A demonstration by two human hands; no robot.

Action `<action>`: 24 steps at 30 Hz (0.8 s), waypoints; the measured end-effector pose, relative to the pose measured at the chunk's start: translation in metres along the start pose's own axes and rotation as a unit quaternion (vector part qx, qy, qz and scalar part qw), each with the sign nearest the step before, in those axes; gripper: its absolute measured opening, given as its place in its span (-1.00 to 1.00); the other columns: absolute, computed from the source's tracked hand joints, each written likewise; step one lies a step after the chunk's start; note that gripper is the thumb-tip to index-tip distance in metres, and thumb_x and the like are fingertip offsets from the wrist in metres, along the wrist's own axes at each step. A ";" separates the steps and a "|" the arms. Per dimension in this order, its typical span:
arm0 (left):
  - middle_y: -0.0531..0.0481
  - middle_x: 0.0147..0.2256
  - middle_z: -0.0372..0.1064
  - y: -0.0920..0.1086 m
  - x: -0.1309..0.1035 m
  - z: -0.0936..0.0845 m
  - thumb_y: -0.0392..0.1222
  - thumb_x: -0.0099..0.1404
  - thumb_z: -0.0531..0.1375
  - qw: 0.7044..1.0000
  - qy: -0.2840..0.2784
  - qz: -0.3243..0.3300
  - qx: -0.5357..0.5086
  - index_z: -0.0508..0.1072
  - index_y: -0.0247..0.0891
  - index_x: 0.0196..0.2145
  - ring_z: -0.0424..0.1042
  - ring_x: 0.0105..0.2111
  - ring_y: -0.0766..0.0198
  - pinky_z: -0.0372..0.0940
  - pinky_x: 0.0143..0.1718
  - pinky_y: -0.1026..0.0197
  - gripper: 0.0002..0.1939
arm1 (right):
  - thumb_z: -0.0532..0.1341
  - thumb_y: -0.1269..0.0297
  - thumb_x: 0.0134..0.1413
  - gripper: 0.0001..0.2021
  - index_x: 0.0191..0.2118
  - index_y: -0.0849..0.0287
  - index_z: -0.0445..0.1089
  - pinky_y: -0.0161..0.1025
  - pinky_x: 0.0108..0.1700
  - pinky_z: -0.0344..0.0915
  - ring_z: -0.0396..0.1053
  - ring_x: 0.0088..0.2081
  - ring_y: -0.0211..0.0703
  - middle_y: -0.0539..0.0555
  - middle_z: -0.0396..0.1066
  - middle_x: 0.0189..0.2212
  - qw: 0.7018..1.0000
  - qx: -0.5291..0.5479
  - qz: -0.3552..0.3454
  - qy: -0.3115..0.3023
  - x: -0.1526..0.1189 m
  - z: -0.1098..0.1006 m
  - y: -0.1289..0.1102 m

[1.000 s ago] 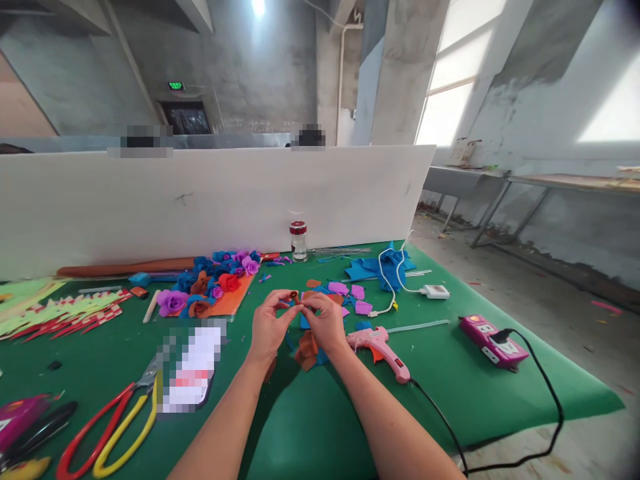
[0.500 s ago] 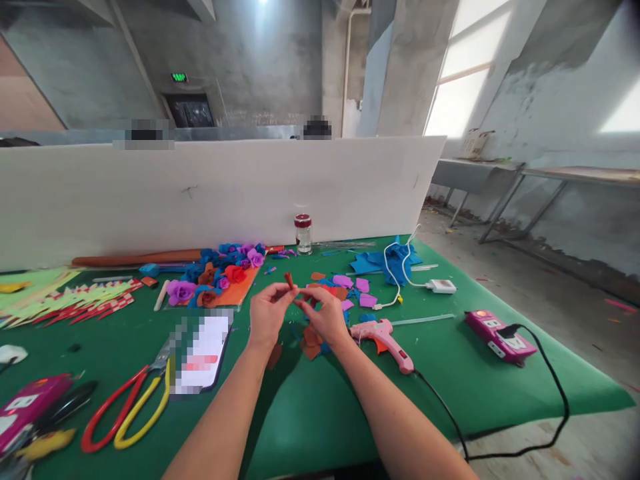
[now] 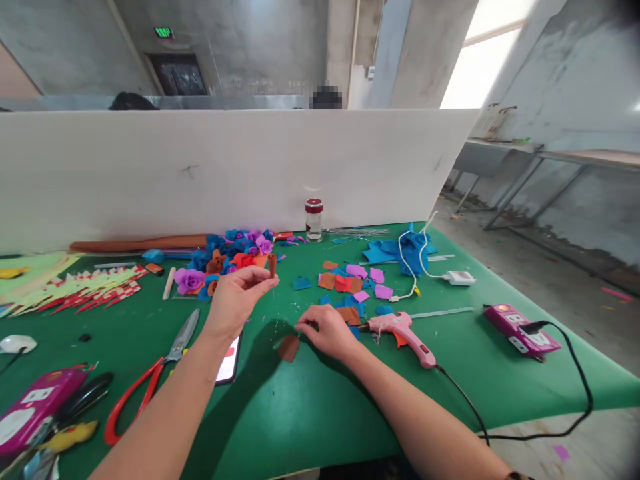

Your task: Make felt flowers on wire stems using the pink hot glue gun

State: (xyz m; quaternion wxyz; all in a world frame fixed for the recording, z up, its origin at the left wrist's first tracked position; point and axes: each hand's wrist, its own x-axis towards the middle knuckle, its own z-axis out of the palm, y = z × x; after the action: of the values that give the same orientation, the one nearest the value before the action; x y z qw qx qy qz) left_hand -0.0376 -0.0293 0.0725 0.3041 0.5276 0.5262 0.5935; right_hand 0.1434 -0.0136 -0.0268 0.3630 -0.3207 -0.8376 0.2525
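Note:
Pinched in the fingers of my left hand is a small brown roll, held upright above the green table. My right hand is lower and to the right, its fingertips drawn together; whether something tiny is between them cannot be made out. Close to those fingertips a brown piece lies flat. Purple pieces, with brown, red and blue ones, lie scattered beyond my right hand. The pink glue gun rests right of that hand.
Finished flowers sit at the back left. Scissors and a phone lie partly under my left arm. A jar stands by the white board. A pink power box and its black cable are at the right.
My hands have separated: the left moved left and up with the brown roll, the right came down near the loose brown piece. The camera view has shifted slightly.

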 end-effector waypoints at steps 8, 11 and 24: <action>0.07 -0.44 0.42 -0.019 -0.045 0.000 -0.06 0.11 0.27 0.981 -0.150 -0.071 0.097 0.43 -0.22 -0.34 0.38 -0.44 0.32 0.25 -0.38 0.30 -0.78 | 0.14 0.33 0.13 -0.83 -0.38 0.14 0.47 -0.33 -0.33 0.19 0.38 -0.41 -0.22 0.00 0.48 -0.45 0.987 0.004 0.080 0.140 0.008 -0.015 0.014; 0.03 -0.50 0.46 -0.035 -0.048 -0.001 -0.09 0.02 0.28 0.950 -0.184 -0.105 0.229 0.51 -0.25 -0.44 0.40 -0.45 0.24 0.24 -0.40 0.25 -0.82 | 0.11 0.25 0.15 -0.80 -0.37 0.15 0.46 -0.33 -0.34 0.21 0.35 -0.45 -0.21 0.00 0.46 -0.48 0.970 0.042 0.121 0.208 0.012 -0.023 0.019; 0.00 -0.53 0.47 -0.055 -0.024 0.012 -0.26 -0.06 0.23 0.862 -0.288 -0.039 0.415 0.53 -0.21 -0.56 0.41 -0.45 0.18 0.11 -0.42 0.25 -0.94 | 0.07 0.22 0.19 -0.75 -0.34 0.16 0.46 -0.33 -0.30 0.25 0.34 -0.43 -0.22 0.02 0.44 -0.48 0.964 0.109 0.061 0.234 0.013 -0.013 0.008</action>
State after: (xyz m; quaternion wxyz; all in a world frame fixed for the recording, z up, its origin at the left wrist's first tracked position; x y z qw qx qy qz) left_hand -0.0306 -0.0335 0.0112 0.2177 0.7316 0.6328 0.1298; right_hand 0.1490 0.0034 -0.0184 0.5659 -0.3801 -0.6752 0.2817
